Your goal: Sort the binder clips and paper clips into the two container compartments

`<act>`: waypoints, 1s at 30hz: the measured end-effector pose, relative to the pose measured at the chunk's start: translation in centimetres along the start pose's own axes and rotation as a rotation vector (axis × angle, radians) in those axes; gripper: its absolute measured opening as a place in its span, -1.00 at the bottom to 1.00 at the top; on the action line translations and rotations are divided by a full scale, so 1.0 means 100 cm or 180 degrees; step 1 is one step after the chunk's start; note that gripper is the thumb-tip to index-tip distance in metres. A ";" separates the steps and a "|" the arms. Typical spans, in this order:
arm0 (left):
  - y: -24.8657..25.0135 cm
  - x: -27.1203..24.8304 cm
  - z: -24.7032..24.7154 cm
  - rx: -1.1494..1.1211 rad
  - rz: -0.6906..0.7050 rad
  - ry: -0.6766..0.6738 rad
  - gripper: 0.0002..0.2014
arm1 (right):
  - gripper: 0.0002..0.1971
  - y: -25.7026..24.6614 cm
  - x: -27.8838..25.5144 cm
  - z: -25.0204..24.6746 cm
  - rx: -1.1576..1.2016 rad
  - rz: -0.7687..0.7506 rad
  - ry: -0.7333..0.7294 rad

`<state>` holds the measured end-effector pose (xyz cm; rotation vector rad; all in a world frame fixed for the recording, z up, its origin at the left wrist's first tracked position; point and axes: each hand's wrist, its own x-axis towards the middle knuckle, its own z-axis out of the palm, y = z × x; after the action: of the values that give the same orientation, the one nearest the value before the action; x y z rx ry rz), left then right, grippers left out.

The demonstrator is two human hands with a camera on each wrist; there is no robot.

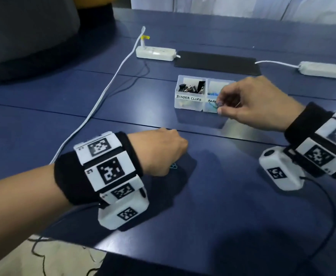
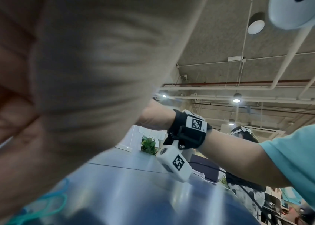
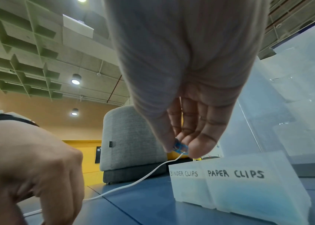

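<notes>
A clear two-part container (image 1: 191, 108) stands mid-table. Its left compartment, labelled BINDER CLIPS (image 3: 184, 187), holds black binder clips (image 1: 192, 88). The right one, labelled PAPER CLIPS (image 3: 249, 191), shows blue clips inside. My right hand (image 1: 219, 106) hovers at that compartment's front rim, thumb and fingers pinching a blue paper clip (image 3: 180, 147). My left hand (image 1: 163, 152) sits knuckles-up on the table nearer me, fingers curled down. Teal paper clips (image 2: 50, 202) lie on the table under it, also peeking out in the head view (image 1: 173, 166). Its fingertips are hidden.
Two white power strips (image 1: 155, 53) (image 1: 322, 69) and a black mat (image 1: 217, 62) lie behind the container. A white cable (image 1: 103, 94) runs down the left of the blue table. A grey seat (image 1: 29, 32) stands far left. The table's near edge (image 1: 163, 253) is close.
</notes>
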<state>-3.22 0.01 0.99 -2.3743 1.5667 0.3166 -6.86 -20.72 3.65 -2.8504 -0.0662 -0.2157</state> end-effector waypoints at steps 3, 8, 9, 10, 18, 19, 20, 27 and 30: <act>-0.006 0.000 0.002 -0.0102 0.0025 0.0002 -0.82 | -0.93 0.000 0.001 0.002 0.0032 -0.0020 0.0094; -0.015 0.003 0.000 -0.0545 0.0010 -0.0097 -0.93 | -0.93 0.015 0.008 -0.007 0.0168 0.0231 0.0329; -0.017 0.004 -0.007 -0.0680 -0.0022 -0.0094 -0.94 | -0.92 0.020 0.013 -0.011 0.0165 0.0293 0.0401; -0.020 0.005 -0.013 -0.0843 -0.0064 -0.0041 -0.93 | -0.92 0.024 0.019 -0.012 0.0141 0.0345 0.0420; -0.058 0.102 -0.111 -0.1192 -0.0442 0.0774 -0.96 | -0.86 0.047 0.059 -0.008 -0.0044 0.0717 0.0090; -0.060 0.118 -0.117 -0.1210 -0.0483 0.0764 -0.95 | -0.85 0.049 0.062 -0.006 -0.0046 0.0749 0.0073; -0.060 0.130 -0.118 -0.1261 -0.0516 0.0708 -0.94 | -0.83 0.050 0.063 -0.004 -0.0035 0.0764 0.0067; -0.061 0.166 -0.103 -0.1498 -0.0687 0.0488 -0.90 | -0.73 0.058 0.063 -0.001 0.0142 0.0845 0.0304; -0.060 0.168 -0.101 -0.1682 -0.0695 0.0424 -0.82 | -0.77 0.060 0.060 -0.003 0.0371 0.0937 0.0341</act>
<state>9.06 -15.70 5.56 -2.9922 1.3850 0.5968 -0.58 -26.43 3.17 -2.6843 0.3486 -0.2904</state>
